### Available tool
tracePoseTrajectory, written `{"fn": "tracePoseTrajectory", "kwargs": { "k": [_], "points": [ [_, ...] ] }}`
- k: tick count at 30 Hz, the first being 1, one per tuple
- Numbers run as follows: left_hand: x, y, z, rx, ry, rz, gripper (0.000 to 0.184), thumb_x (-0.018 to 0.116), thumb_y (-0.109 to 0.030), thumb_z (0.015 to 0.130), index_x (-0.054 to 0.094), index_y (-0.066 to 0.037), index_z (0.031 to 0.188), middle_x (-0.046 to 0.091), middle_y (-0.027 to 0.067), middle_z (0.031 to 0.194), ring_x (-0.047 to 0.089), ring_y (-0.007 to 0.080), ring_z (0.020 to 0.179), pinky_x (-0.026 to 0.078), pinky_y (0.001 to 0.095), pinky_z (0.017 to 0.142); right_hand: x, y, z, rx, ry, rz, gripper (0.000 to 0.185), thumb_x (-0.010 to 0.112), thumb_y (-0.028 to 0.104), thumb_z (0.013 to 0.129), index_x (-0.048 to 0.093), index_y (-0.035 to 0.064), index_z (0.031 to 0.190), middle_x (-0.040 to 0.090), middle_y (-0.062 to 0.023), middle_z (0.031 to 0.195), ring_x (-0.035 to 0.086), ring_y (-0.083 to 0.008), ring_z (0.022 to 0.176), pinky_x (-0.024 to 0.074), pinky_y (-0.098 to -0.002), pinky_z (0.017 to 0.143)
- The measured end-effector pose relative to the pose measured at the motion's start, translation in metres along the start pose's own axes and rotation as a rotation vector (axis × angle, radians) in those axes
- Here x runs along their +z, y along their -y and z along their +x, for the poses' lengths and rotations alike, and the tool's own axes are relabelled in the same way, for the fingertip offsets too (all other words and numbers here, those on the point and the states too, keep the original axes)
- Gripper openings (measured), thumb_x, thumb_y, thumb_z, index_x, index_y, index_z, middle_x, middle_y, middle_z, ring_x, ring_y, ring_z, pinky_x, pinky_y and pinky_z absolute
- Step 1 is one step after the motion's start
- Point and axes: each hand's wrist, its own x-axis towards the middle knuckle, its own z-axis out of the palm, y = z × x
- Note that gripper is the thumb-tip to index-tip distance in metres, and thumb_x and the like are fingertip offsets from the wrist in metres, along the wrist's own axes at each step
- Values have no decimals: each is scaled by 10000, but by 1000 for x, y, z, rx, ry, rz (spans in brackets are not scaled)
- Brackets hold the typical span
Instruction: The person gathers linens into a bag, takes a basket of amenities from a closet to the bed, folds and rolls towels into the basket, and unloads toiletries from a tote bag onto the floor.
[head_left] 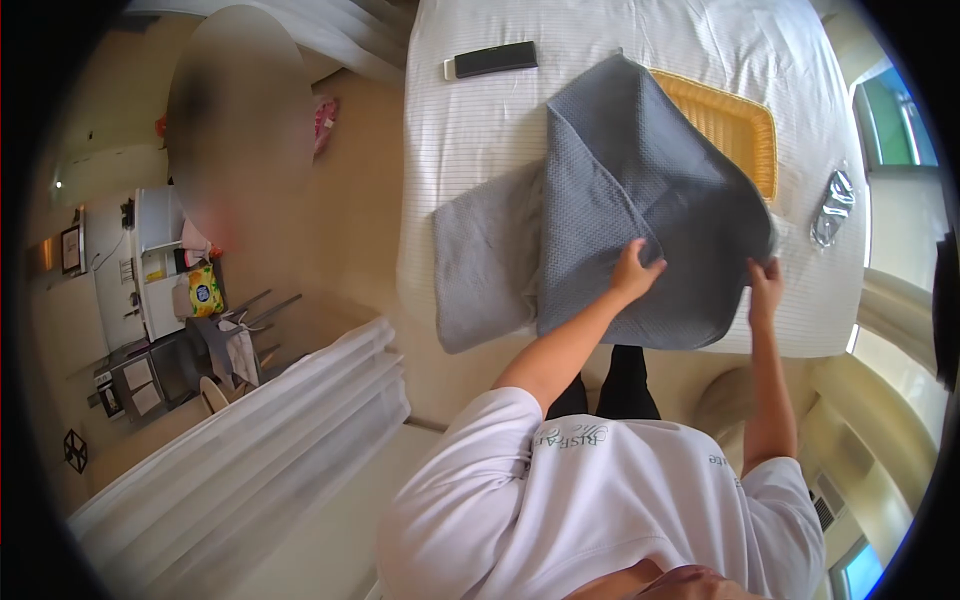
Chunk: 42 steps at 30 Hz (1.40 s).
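Observation:
A dark grey textured cloth [690, 190] lies partly folded on the bed, its top corner pointing to the far side. My left hand [636, 272] is on the cloth near its middle, thumb and fingers apart. With my right hand [765, 285] I pinch the cloth's right edge, which is slightly raised. A lighter grey folded cloth [488, 262] lies to the left, partly under the dark one. Behind the dark cloth sits a yellow woven basket [768, 130], partly covered by it.
The bed has a white striped cover [440, 130]. On it are a black box [495, 60] at the far left and a shiny plastic packet [832, 208] at the right. White curtains [270, 430] hang at the left, near a chair [235, 345]. A blurred patch covers the upper left.

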Motion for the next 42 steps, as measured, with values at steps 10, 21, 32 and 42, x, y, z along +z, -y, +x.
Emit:
{"fn": "tracePoseTrajectory", "kwargs": {
  "k": [10,21,32,42],
  "points": [
    [-151,-3,30,-649,175,-509,858,374,-763,785,517,-34,1214,600,130,1132,542,246,1041,366,437,919,200,-11,-107,-40,591,-331,273,681,63,725,581,26,977,582,-107,905,567,-172,827,465,-295,727],
    [-137,14,32,-324,-358,337,585,770,-246,674,546,67,1114,474,254,1279,509,360,1123,416,411,923,122,-46,-22,342,66,-287,677,729,186,696,417,19,1273,470,-187,1251,462,-332,1142,366,-415,971],
    [-221,-17,17,-545,375,-421,554,740,-164,718,505,72,1161,587,165,1144,566,248,1046,405,379,937,70,47,-2,756,679,43,588,686,159,739,458,-144,1188,538,-218,1196,537,-318,1070,415,-382,946],
    [-219,4,11,-635,298,-626,424,724,-258,761,563,-51,1093,633,49,937,581,143,826,430,265,758,77,21,-8,618,630,-112,547,678,143,763,472,-130,1190,566,-205,1162,560,-295,1055,431,-363,912]
  ]
}}
